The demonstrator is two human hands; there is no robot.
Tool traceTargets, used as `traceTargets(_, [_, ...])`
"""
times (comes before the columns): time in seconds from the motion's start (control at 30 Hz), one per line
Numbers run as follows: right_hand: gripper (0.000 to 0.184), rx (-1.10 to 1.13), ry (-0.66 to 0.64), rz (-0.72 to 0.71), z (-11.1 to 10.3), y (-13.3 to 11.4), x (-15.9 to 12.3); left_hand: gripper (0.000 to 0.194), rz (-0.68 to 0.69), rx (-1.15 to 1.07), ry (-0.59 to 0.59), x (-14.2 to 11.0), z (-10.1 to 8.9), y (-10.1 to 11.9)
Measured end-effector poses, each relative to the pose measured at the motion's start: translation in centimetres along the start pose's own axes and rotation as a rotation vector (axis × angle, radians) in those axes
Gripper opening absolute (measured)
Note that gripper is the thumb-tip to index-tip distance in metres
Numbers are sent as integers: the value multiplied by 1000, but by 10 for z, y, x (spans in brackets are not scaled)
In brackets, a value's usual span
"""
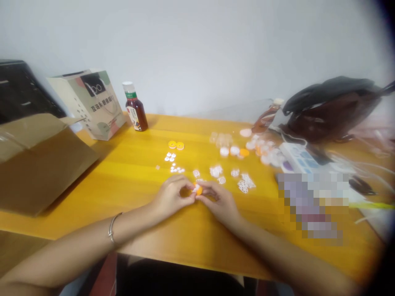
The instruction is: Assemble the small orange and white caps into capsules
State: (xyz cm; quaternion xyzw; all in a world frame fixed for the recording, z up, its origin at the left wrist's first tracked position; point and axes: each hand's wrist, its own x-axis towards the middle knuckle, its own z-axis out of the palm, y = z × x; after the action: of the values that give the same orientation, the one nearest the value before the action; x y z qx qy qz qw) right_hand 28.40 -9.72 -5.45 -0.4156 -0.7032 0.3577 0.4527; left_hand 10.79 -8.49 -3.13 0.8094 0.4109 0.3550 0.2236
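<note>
Both forearms come in from the near edge of the tabletop (148, 152) and angle inward, so that the hands meet over its near middle. The left hand (173, 195) reaches in from the left with its back up, thumb below and curled index finger above, leaving a rounded gap between them. Their tips pinch a small orange-and-white piece (198, 189) from its left side. The right hand (221, 202) mirrors this, its thumb and forefinger closed on the right side of the same piece, the fingertips of both hands nearly meeting. The left wrist is roughly level with the right and carries a silver bracelet (111, 230).

The piece is held just nearer the person than a scatter of white openwork pieces (243, 183). Small white parts (177, 169) lie beyond the left hand, with two yellow rings (176, 145) side by side farther back. A dark red bottle (136, 109) stands upright beside a paper bag (95, 105).
</note>
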Motion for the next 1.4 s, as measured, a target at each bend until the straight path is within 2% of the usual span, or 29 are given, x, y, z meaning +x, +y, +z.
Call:
traceTargets(0.13, [28,120,1,101,0,-2,1,7,28,-39,20,-1,2,-3])
traceTargets(0.53, [29,314,21,247,-1,-7,3,12,110,-128,40,-1,0,-4])
traceTargets(0.83, [31,346,19,257,-2,-7,3,11,59,-192,43,-1,-2,-3])
traceTargets(0.9, [30,356,10,249,-3,-8,3,9,26,-202,80,0,-3,-2])
traceTargets(1.0, [30,357,7,239,-4,-10,3,10,-93,-275,113,1,-3,-3])
traceTargets(1.1, [29,360,8,233,-4,-11,3,16,-200,-424,21,2,-1,-5])
traceTargets(1.2, [29,369,-15,231,-4,-12,3,20,-251,-543,-69,2,3,-7])
traceTargets(1.4, [30,402,-61,218,-3,-12,3,18,-313,-669,-80,0,8,-4])
